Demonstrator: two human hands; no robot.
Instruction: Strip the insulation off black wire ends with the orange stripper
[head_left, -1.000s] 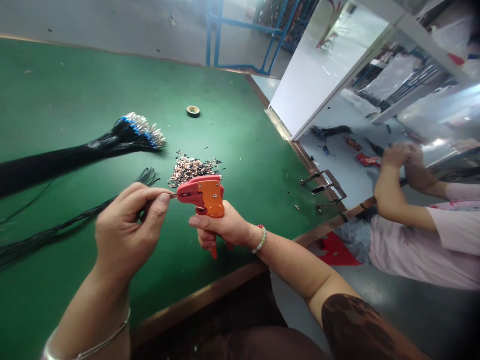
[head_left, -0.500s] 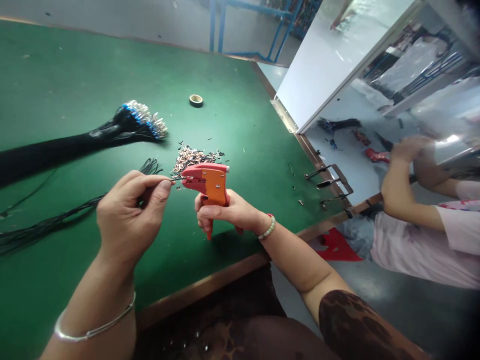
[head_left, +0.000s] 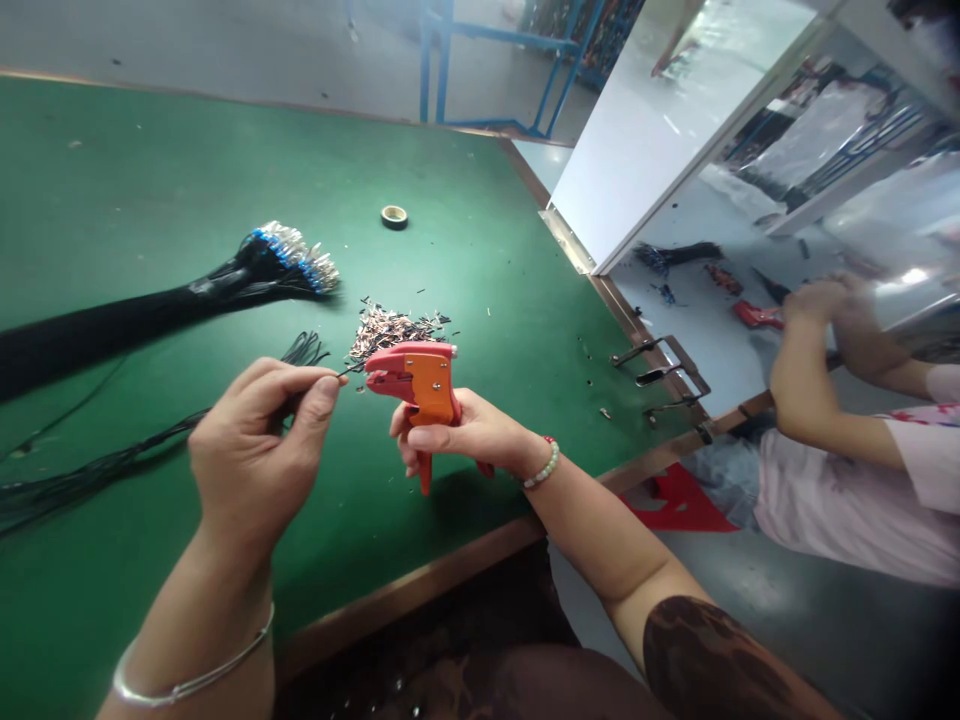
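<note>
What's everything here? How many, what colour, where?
hand tool: 1, red, orange, middle
wire: 1, dark, left hand
scraps: many, copper, black, beyond tool
thick bundle: 1, black, blue, silver, left
thin bundle: 1, black, nearer
tape: 1, dark, beyond scraps
table: 1, green, underneath
bracket: 1, dark, right edge
panel: 1, white, beyond bracket
frame: 1, blue, far side
coworker: 1, pink top, right
second tool: 1, red, beside coworker
background clutter: uncountable, mixed, right
bracelets: 2, silver, greenish, wrists
left hand: 1, bare, pinching wire
right hand: 1, bare, gripping tool
</note>
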